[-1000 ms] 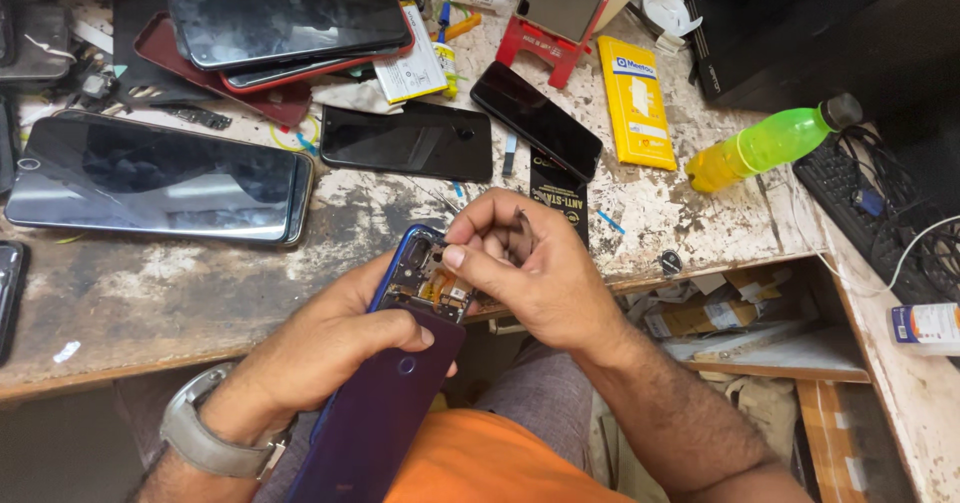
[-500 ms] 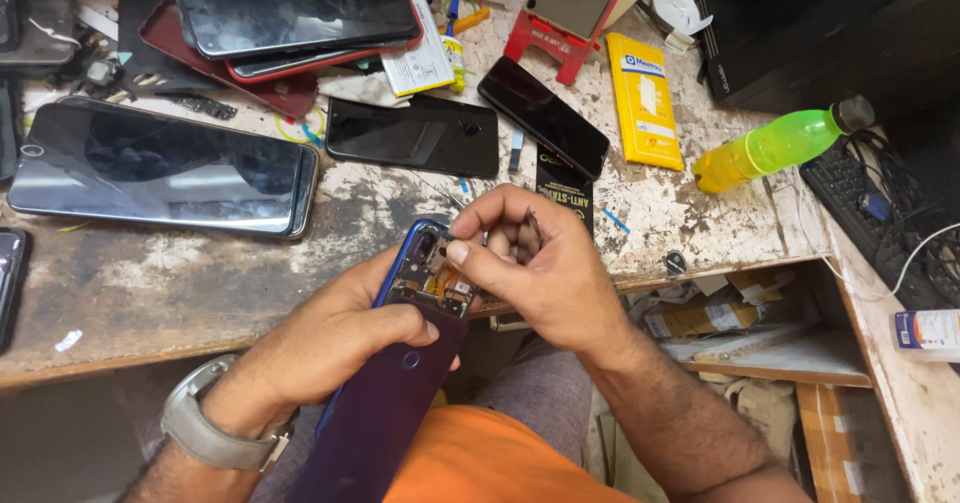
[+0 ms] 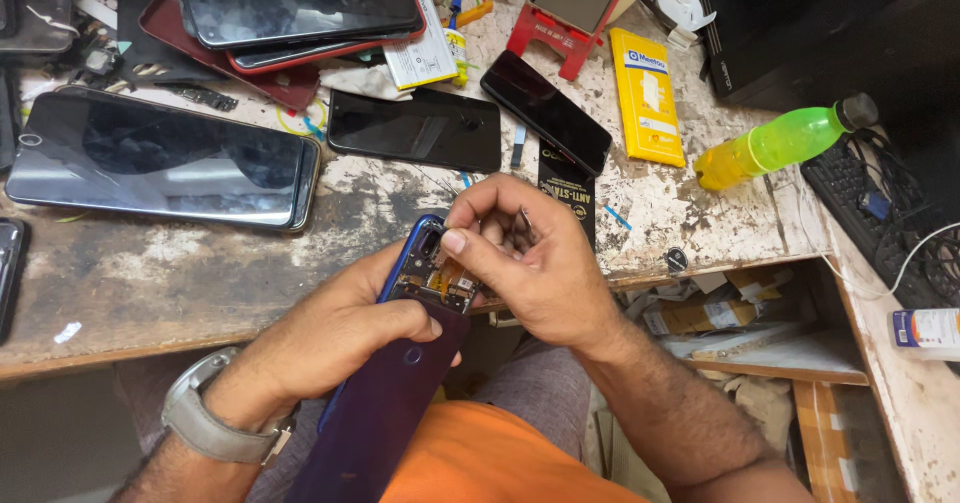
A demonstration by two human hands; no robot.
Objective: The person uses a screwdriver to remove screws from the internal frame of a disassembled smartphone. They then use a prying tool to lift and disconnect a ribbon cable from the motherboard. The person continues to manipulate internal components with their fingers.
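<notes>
Worn workbench (image 3: 200, 273) filled the frame's upper half, and at lower centre the left hand (image 3: 340, 338) gripped a blue phone (image 3: 400, 383), back partly lifted and board exposed, while the right hand (image 3: 530, 263), fingers pinched narrow, worked its top.

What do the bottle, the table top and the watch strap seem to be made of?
Bottle: clear plastic, probably; yellow-green liquid shows through it, dark cap.
Table top: looks like wood under worn pale paint, with dark bare patches showing.
Watch strap: matte grey, perhaps rubber or fabric; hard to tell.
Left hand holds the blue phone; its back looks glossy.
</notes>
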